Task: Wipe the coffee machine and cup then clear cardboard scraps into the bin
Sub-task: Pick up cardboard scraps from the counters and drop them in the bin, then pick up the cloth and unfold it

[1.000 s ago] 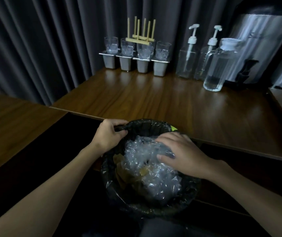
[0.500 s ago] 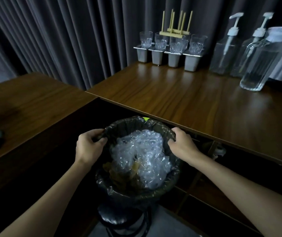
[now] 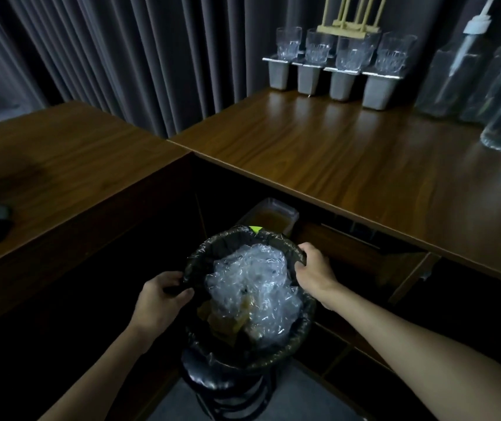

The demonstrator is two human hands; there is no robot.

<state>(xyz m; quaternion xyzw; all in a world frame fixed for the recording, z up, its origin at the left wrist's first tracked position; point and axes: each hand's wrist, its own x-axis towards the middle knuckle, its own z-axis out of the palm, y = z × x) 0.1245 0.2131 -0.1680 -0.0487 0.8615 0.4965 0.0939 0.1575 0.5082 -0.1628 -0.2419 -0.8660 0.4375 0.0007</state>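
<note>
Bin (image 3: 302, 335) rim gripped by left hand (image 3: 159, 299), right hand (image 3: 313, 268).

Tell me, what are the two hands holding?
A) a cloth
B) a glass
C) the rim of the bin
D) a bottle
C: the left hand and the right hand each grip the rim of the bin, one on each side.

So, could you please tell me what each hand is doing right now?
Left hand: gripping the round black-bagged bin's rim.
Right hand: gripping its opposite rim.
</note>
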